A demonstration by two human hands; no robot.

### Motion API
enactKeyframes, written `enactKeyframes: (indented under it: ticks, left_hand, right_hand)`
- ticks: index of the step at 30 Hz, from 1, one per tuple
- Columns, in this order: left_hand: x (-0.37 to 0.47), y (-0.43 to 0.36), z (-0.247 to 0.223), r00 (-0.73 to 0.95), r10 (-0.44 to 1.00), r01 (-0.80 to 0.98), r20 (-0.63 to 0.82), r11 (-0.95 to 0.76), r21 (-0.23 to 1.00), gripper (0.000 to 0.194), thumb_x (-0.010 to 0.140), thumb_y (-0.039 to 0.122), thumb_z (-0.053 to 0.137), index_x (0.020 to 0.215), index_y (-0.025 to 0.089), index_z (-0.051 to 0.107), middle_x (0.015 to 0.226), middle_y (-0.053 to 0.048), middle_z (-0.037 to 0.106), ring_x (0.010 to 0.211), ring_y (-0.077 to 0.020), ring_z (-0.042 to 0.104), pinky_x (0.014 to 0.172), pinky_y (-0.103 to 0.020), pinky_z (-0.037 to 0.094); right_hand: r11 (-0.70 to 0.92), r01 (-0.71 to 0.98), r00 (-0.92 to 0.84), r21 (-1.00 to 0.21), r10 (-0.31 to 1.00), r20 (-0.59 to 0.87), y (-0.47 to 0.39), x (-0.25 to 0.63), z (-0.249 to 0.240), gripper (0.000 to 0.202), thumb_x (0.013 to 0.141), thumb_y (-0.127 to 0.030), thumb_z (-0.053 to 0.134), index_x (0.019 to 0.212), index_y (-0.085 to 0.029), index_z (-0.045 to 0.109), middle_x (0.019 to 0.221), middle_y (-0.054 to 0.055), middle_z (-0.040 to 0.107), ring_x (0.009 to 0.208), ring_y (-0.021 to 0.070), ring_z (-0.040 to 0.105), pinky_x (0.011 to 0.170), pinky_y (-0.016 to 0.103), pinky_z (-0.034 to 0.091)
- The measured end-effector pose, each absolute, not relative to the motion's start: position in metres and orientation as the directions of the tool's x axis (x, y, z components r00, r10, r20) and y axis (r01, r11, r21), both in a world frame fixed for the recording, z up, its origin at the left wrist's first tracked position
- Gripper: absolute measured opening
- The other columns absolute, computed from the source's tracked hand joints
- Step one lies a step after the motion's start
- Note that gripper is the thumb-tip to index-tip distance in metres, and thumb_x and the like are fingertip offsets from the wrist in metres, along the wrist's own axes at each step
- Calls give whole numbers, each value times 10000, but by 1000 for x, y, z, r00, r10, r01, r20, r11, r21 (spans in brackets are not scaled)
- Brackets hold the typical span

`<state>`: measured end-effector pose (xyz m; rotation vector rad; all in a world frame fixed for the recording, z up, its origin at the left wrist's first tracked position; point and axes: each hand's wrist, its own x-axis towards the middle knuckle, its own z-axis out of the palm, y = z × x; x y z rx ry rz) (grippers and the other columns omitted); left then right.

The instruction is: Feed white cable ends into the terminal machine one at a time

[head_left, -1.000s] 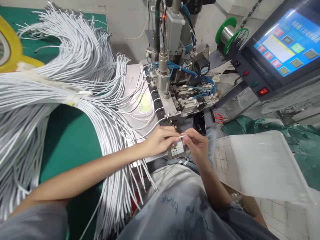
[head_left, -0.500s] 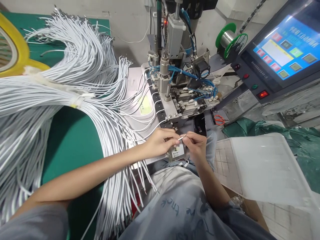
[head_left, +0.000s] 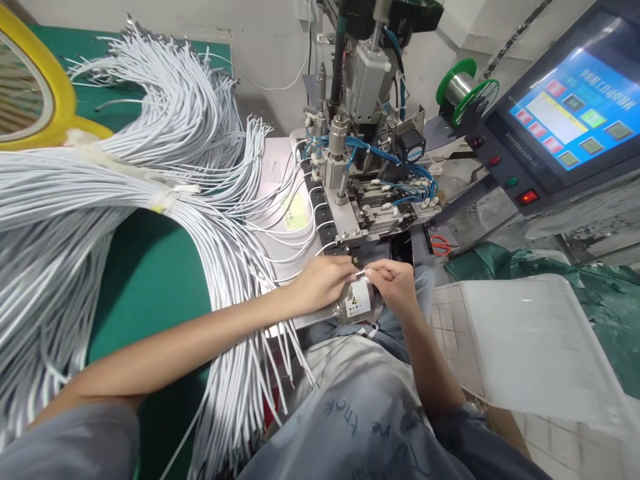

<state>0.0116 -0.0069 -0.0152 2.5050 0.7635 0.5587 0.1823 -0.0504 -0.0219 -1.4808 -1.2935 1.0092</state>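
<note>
White cable end (head_left: 363, 272) between both hands, above labelled box (head_left: 357, 298) at machine's (head_left: 345, 213) front edge; left hand (head_left: 325, 281) and right hand (head_left: 393, 283) pinched closed on it; cable bundle (head_left: 185, 200) over green tabletop (head_left: 150, 280); pale wall (head_left: 265, 40) behind

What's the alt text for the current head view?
Two bare hands, left and right, pinch the end of a white cable in front of a machine with blue tubing. Bundled white cables spread over a green surface at left; at right are a wire spool and a lit control screen.
</note>
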Motion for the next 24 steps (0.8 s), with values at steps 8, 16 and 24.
enactKeyframes:
  ticks: [8, 16, 24]
  left_hand:
    - [13, -9, -11, 761, 633, 437, 144, -663, 607, 271, 928, 200, 398, 858, 124, 648, 770, -37, 554, 655, -112, 540, 620, -222, 418]
    - [16, 2, -18, 757, 653, 634, -25, -726, 265, 256, 898, 109, 354, 971, 97, 599, 876, -72, 517, 573, -111, 516, 559, -242, 431]
    - [16, 4, -15, 775, 628, 623, -71, -739, 257, 367, 869, 71, 369, 1201, 114, 519, 906, -80, 527, 625, -150, 575, 602, -276, 482]
  right_hand:
    - [-98, 124, 236, -987, 970, -67, -49, 181, -40, 166, 701, -316, 613, 730, -171, 688, 675, 28, 672, 635, 157, 597, 623, 287, 473]
    - [-139, 117, 126, -983, 984, -124, -24, 196, -71, 214, 679, -354, 585, 739, -163, 662, 731, 48, 665, 696, 167, 605, 641, 292, 484]
    - [-233, 11, 88, -973, 969, -231, -14, 190, -74, 235, 606, -404, 636, 640, -173, 608, 569, -13, 558, 547, 117, 500, 558, 263, 428]
